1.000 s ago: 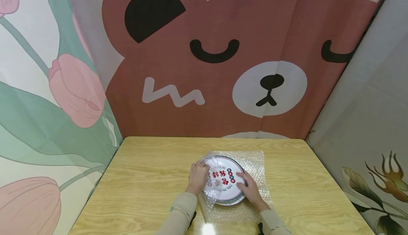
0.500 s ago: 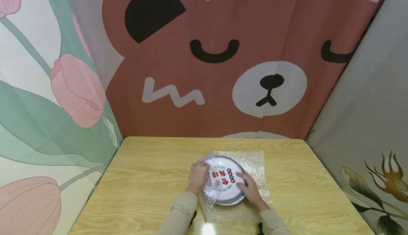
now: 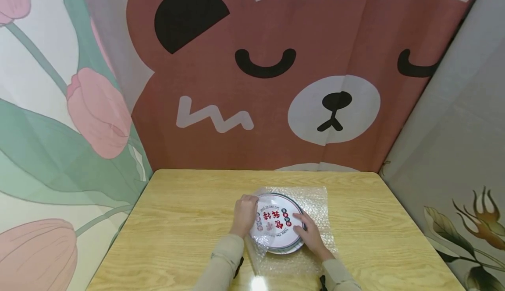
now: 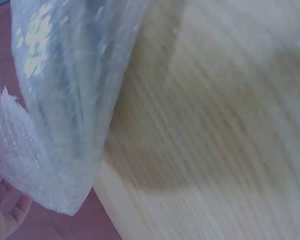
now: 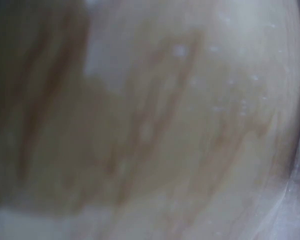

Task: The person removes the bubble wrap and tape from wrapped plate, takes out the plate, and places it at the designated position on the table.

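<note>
A stack of round white plates (image 3: 276, 238) with red lettering and dark rims lies on a sheet of bubble wrap (image 3: 315, 199) on the table. A flap of the wrap covers the stack's left part. At the upper left of the plates, my left hand (image 3: 244, 214) pinches the flap's edge. The left wrist view shows the wrapped plate edges (image 4: 75, 95) and part of this hand (image 4: 7, 210) holding the wrap. My right hand (image 3: 309, 234) rests on the plates' right rim, thumb and fingers spread on the top plate. The right wrist view is blurred and shows no fingers.
The wooden table (image 3: 189, 212) extends around the wrap. A bear-print cloth (image 3: 276, 107) hangs behind its far edge, and printed cloths (image 3: 442, 150) stand along both sides. Light glares off the table near the front (image 3: 258, 282).
My left hand has moved slightly up and away along the wrap's flap, and more of the top plate's lettering shows. The right hand and the plates have stayed in place.
</note>
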`<state>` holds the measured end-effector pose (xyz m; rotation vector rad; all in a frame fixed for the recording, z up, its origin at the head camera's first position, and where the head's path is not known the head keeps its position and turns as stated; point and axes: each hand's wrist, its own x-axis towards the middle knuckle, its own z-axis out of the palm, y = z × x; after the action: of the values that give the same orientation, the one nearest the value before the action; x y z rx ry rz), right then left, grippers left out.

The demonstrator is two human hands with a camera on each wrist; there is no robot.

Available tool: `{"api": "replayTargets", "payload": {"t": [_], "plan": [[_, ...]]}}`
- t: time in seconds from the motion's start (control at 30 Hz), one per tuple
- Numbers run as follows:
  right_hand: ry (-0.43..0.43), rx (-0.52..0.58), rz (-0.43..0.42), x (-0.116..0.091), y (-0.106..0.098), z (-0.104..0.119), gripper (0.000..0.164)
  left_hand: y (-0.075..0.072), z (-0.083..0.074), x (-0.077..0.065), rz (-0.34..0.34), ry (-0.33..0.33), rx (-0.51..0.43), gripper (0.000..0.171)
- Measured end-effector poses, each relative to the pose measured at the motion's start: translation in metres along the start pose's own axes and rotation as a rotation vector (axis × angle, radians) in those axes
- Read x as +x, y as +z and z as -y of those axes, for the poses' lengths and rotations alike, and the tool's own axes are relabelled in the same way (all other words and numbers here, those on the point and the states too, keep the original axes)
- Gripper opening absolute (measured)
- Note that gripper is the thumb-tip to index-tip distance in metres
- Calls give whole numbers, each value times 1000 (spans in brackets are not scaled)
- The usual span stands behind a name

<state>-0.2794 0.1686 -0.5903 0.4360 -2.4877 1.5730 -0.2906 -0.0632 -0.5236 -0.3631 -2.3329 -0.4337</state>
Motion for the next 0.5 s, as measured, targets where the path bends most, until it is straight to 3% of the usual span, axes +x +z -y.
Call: {"api": "replayTargets", "payload": {"t": [0.5], "plan": [[11,15,-15,-1,1,-2,37,-3,4,-1,-7,-7,-11,6]]}}
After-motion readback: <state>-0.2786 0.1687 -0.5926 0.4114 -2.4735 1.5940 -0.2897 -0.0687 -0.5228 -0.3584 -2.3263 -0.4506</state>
